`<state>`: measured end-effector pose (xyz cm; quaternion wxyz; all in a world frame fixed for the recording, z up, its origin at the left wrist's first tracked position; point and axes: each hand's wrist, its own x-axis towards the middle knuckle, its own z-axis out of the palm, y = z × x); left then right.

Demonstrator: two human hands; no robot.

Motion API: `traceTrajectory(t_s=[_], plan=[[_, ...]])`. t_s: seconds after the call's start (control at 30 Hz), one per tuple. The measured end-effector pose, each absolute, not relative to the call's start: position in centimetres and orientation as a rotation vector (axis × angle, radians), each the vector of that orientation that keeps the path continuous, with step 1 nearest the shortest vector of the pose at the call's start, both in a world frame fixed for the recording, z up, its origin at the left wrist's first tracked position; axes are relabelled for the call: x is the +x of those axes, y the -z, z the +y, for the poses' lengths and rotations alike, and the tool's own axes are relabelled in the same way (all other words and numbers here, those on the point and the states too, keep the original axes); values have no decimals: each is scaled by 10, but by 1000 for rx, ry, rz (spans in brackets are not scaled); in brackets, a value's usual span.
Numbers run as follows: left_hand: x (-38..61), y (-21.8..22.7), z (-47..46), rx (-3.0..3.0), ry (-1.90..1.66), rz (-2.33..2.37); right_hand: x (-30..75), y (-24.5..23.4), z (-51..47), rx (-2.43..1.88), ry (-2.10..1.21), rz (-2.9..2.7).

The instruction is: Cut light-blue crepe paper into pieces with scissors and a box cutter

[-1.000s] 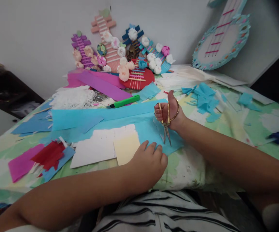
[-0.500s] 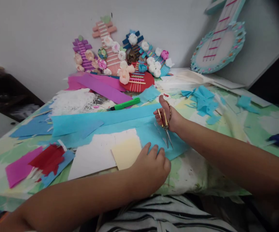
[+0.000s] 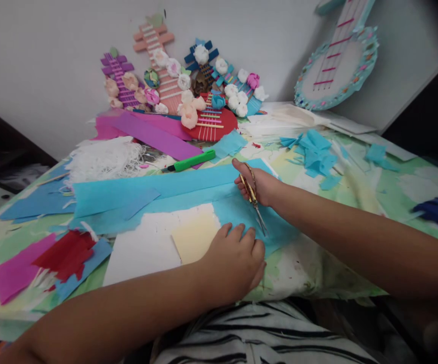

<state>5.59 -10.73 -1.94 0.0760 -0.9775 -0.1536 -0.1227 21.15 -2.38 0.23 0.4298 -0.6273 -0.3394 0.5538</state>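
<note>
the right hand [image 3: 261, 186] grips gold-handled scissors [image 3: 253, 198] over turquoise paper [image 3: 228, 206], just beyond the left hand [image 3: 237, 259], whose hold i can't make out.

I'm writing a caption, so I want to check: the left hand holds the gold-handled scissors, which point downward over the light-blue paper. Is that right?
Not quite: the hand is wrong. The head view shows the right hand holding the gold-handled scissors, which point downward over the light-blue paper.
</note>
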Motion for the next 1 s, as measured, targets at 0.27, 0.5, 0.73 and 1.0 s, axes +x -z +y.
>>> traceTrajectory(t_s=[0.27, 0.5, 0.73, 1.0], plan=[[55, 11, -100, -3121, 317, -648, 211, -2, -24, -1514, -1416, -812], [54, 22, -101, -3067, 297, -627, 214, -8, -25, -1545, -1429, -772], [53, 21, -97, -3047, 367, -573, 214, -8, -28, -1491, -1436, -713], [52, 24, -96, -2992, 615, -381, 212, -7, -28, -1467, -1411, -793]])
